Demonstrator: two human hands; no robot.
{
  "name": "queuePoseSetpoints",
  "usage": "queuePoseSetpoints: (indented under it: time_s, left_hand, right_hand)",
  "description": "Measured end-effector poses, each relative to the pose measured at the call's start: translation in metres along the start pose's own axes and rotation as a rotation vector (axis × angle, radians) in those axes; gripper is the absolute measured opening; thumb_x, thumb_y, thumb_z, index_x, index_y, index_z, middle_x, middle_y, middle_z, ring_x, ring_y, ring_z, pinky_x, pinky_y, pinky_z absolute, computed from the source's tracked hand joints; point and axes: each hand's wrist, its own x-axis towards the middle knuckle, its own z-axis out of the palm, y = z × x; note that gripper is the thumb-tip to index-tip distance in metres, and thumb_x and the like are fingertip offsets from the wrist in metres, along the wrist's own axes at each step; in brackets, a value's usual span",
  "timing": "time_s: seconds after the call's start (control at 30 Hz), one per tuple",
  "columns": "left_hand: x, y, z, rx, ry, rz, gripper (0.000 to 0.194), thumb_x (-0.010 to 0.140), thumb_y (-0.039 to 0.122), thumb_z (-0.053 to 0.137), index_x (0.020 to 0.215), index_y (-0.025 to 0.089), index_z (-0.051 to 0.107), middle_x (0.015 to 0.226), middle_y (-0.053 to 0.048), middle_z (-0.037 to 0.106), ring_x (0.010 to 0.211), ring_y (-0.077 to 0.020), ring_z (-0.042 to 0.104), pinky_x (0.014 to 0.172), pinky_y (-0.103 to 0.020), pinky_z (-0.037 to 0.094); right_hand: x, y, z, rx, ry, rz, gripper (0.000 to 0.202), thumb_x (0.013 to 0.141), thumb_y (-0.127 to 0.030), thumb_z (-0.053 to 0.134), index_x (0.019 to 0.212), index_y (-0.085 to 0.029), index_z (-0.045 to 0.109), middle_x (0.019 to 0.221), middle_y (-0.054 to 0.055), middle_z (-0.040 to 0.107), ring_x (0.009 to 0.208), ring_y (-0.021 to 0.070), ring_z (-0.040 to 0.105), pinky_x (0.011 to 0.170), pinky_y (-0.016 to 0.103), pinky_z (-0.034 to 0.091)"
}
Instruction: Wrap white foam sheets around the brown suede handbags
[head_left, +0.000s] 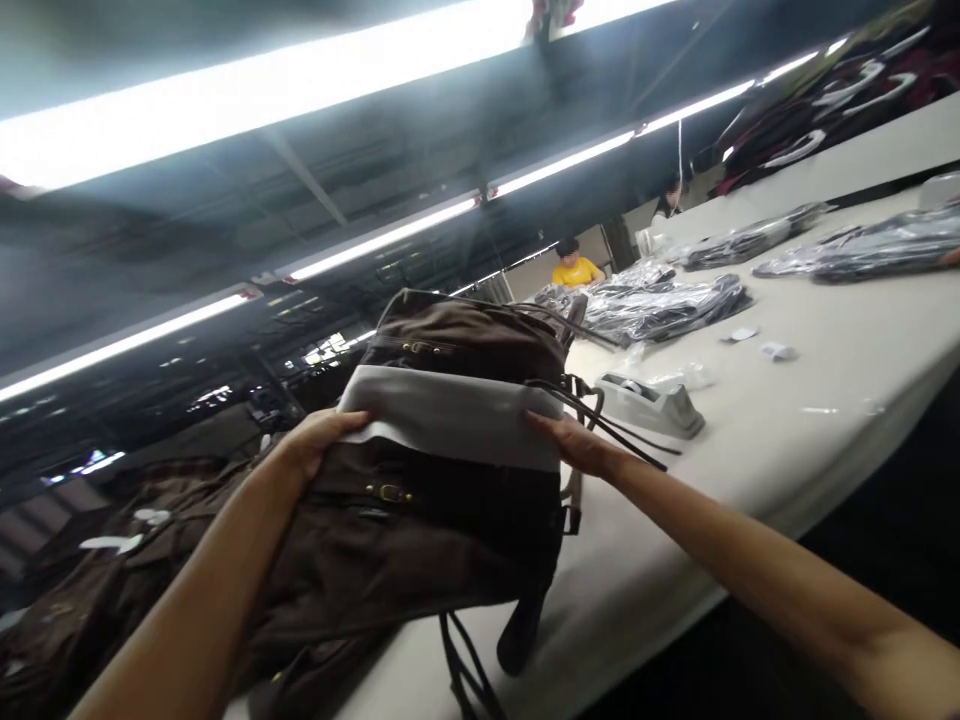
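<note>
A dark brown garment (442, 540) with brass-coloured buckles and dangling dark straps is folded in front of me. Across its middle lies a pale grey-white sheet (450, 415). At the left end of the sheet, my left hand (322, 435) is closed, thumb on top of the sheet and fingers hidden beneath. My right hand (574, 440) grips the right end in the same way, thumb over the sheet and the edge of the garment. Just beyond my right hand stands a grey tape dispenser (651, 405) on the table.
The long white-covered table (847, 400) carries several plastic-wrapped garments (667, 305) and small paper scraps (778, 351). More brown garments (82, 590) are piled at left. A person in yellow (576, 270) is at the far end, and another person stands farther right.
</note>
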Motion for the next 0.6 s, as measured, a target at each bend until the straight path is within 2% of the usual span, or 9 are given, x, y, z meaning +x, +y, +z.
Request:
queuePoseSetpoints:
  time_s: [0.07,0.13,0.23,0.33,0.47,0.53,0.6]
  left_hand:
    - [0.017,-0.022,0.007,-0.057,-0.037,-0.032,0.011,0.077,0.013,0.066,0.085,0.006,0.066,0.061,-0.013,0.069,0.044,-0.0262,0.064,0.042,-0.040,0.057]
    - [0.035,-0.043,0.014,-0.131,-0.073,-0.037,0.011,0.080,0.015,0.064,0.088,0.008,0.066,0.064,-0.012,0.069,0.047,-0.0252,0.066,0.046,-0.039,0.058]
    - [0.069,-0.074,0.020,-0.244,-0.099,-0.039,0.012,0.082,0.015,0.062,0.092,0.010,0.065,0.065,-0.009,0.070,0.050,-0.0228,0.067,0.051,-0.036,0.060]
    - [0.114,-0.101,0.025,-0.346,-0.093,-0.048,0.013,0.083,0.016,0.062,0.094,0.010,0.065,0.066,-0.008,0.069,0.051,-0.0209,0.067,0.053,-0.034,0.060]
    - [0.194,-0.125,0.037,-0.457,-0.043,-0.055,0.013,0.085,0.015,0.060,0.096,0.010,0.064,0.068,-0.007,0.069,0.053,-0.0187,0.067,0.055,-0.033,0.060]
    - [0.239,-0.132,0.048,-0.496,-0.002,-0.072,0.011,0.087,0.013,0.057,0.094,0.009,0.063,0.069,-0.007,0.068,0.054,-0.0176,0.067,0.056,-0.032,0.060]
    - [0.282,-0.136,0.065,-0.526,0.052,-0.090,0.011,0.088,0.012,0.056,0.095,0.008,0.062,0.073,-0.007,0.068,0.058,-0.0163,0.067,0.059,-0.030,0.060]
  right_hand:
    - [0.018,-0.006,-0.004,-0.008,0.139,0.084,0.031,0.077,-0.035,0.075,0.100,-0.017,0.066,0.090,0.006,0.073,0.082,0.0191,0.069,0.083,0.034,0.057]
    - [0.042,-0.013,-0.010,-0.024,0.219,0.163,0.023,0.079,-0.029,0.073,0.095,-0.014,0.065,0.080,0.006,0.072,0.072,0.0172,0.068,0.076,0.033,0.059]
    - [0.086,-0.022,-0.022,-0.063,0.232,0.294,0.018,0.081,-0.024,0.071,0.091,-0.011,0.064,0.071,0.006,0.070,0.062,0.0165,0.066,0.070,0.033,0.059]
    - [0.143,-0.017,-0.038,-0.204,0.238,0.382,0.022,0.077,-0.026,0.074,0.090,-0.011,0.064,0.070,0.007,0.070,0.060,0.0182,0.066,0.068,0.036,0.059]
    - [0.236,0.005,-0.063,-0.548,0.320,0.364,0.038,0.066,-0.033,0.083,0.091,-0.011,0.065,0.077,0.010,0.071,0.066,0.0212,0.066,0.069,0.037,0.057]
    - [0.285,0.014,-0.075,-0.804,0.394,0.279,0.053,0.059,-0.039,0.086,0.098,-0.010,0.064,0.088,0.012,0.071,0.077,0.0227,0.066,0.072,0.035,0.055]
    - [0.330,0.021,-0.086,-1.091,0.450,0.185,0.062,0.060,-0.045,0.083,0.105,-0.008,0.063,0.101,0.015,0.069,0.089,0.0247,0.065,0.078,0.033,0.052]
